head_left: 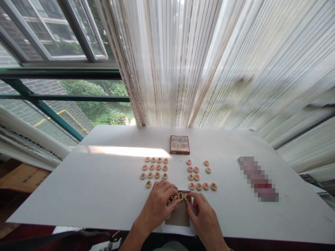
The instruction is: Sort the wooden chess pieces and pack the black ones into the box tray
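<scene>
An open shallow box [178, 218] with a grey-brown floor lies at the table's front edge, with several round wooden Chinese chess pieces along its far and left sides. My left hand [158, 199] reaches over the box's left side, thumb and index finger closed at a piece with a black character [180, 196]. At the far right corner, my right hand [205, 210] pinches another black-marked piece [186, 197] between thumb and finger. Part of the box's left side is hidden under my left hand.
Beyond my hands, rows of pieces lie face up on the white table: a left group [158, 167] and a right group [196, 169]. The printed Chinese chess lid [179, 144] lies behind them. A pixelated pinkish object [258, 179] is at the right. Curtains [167, 69] hang behind.
</scene>
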Motion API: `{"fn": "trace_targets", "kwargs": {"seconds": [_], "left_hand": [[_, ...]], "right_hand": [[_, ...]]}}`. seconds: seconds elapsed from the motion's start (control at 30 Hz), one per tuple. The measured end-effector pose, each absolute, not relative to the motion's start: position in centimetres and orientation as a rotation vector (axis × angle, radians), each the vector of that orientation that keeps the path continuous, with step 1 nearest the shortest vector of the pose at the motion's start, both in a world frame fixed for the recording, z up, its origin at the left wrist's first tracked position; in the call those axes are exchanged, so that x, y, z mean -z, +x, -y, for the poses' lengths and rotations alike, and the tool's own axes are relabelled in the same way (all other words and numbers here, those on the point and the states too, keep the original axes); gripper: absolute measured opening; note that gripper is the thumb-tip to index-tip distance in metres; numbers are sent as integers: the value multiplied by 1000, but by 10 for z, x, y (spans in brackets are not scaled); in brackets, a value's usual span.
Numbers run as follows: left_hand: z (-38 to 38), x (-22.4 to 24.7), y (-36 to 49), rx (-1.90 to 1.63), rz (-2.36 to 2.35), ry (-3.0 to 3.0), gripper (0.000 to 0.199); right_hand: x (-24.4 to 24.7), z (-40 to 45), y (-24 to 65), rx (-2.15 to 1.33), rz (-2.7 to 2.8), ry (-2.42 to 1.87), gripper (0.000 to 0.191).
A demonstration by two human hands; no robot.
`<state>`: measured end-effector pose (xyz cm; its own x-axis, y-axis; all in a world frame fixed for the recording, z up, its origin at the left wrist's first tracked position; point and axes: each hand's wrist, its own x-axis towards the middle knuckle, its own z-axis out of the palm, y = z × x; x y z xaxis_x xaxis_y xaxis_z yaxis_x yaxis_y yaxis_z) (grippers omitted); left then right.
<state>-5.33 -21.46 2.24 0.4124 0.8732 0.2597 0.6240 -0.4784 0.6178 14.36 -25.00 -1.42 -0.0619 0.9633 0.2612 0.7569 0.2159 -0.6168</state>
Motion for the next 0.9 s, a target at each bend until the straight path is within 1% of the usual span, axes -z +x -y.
{"fn": "trace_targets", "kwargs": {"seconds": [0.1,0.2,0.33,0.57,0.63,0.77,0.9], "left_hand": [[216,-25,-55,-802,-1263,2224,16],[216,-28,-58,-837,-1250,2216,11],[212,-29,-67,-933,-1276,2216,6],[181,-28,-104,-1126,-1492,2182,11],[167,-29,-116,-1130,-1559,2211,12],[139,-36,-136,-1019,-1682,2319,14],[118,-43,-143,-787,-1716,2388,14]], "right_hand": [[15,251,145,-484,1852,-1598,19],[13,252,147,-552,1834,-1603,17],[10,252,150,-615,1782,-1559,19],[8,247,161,-541,1620,-1551,25],[9,245,164,-521,1582,-1561,27],[13,243,169,-512,1522,-1583,29],[17,243,171,-525,1487,-1599,30]]}}
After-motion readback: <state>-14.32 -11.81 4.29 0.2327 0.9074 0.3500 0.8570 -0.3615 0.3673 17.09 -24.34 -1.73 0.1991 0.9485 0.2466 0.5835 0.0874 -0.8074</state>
